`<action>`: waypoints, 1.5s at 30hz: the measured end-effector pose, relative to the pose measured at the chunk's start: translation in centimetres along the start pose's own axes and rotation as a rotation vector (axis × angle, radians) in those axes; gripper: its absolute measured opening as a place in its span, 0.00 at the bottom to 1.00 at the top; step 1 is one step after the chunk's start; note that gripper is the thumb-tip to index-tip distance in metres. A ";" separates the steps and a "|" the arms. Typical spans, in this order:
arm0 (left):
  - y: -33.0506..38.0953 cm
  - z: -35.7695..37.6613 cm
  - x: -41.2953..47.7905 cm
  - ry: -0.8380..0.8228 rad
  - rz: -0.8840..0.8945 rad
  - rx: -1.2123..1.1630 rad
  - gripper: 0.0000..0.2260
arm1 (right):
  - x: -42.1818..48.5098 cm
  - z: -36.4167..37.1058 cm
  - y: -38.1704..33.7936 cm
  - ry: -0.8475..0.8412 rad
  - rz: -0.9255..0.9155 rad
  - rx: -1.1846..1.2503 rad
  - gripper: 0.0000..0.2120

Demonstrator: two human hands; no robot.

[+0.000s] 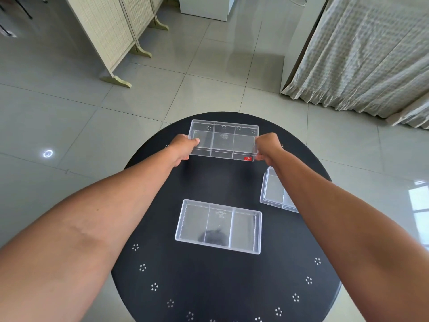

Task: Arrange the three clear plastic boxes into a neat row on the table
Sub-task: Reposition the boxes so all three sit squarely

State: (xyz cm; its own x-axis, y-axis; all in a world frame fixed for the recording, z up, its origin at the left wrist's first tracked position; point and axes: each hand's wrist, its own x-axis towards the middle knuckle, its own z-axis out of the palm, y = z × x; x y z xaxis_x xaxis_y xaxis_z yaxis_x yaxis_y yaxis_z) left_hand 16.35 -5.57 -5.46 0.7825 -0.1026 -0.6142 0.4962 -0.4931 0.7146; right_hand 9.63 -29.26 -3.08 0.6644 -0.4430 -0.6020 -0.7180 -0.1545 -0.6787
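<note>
A clear plastic box with a red sticker (223, 140) is at the far side of the round black table (162, 252). My left hand (184, 146) grips its left end and my right hand (268, 146) grips its right end. Whether it rests on the table or hovers just above it I cannot tell. A second clear box (219, 226) lies flat near the table's middle, close to me. The third clear box (274, 194) sits at the right edge, turned at an angle and partly hidden under my right forearm.
The table is small and drops off to a grey tiled floor (92, 126) all round. A folding wicker screen (109, 36) stands at the back left. A curtain (366, 54) hangs at the back right.
</note>
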 end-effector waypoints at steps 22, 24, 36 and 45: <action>0.3 1.2 -1.4 -0.059 -0.008 -0.028 0.31 | -0.4 1.0 0.7 0.047 -0.040 0.178 0.14; 0.2 1.1 -1.8 -0.029 -0.004 -0.036 0.33 | -0.7 0.8 0.6 0.064 -0.057 0.171 0.07; -2.9 -1.2 -8.7 0.023 0.100 -0.017 0.20 | -8.4 0.9 4.3 0.293 -0.224 0.292 0.16; -10.3 -0.5 -14.9 -0.064 0.105 0.061 0.23 | -16.6 3.5 13.8 0.399 -0.345 -0.007 0.13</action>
State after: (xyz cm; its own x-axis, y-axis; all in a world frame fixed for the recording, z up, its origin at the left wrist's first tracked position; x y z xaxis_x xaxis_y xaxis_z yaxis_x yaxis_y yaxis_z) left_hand -0.24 1.50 -3.45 0.8025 -0.2103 -0.5584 0.3876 -0.5278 0.7558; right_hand -10.55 -20.91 -3.91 0.7326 -0.6668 -0.1366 -0.4742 -0.3561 -0.8052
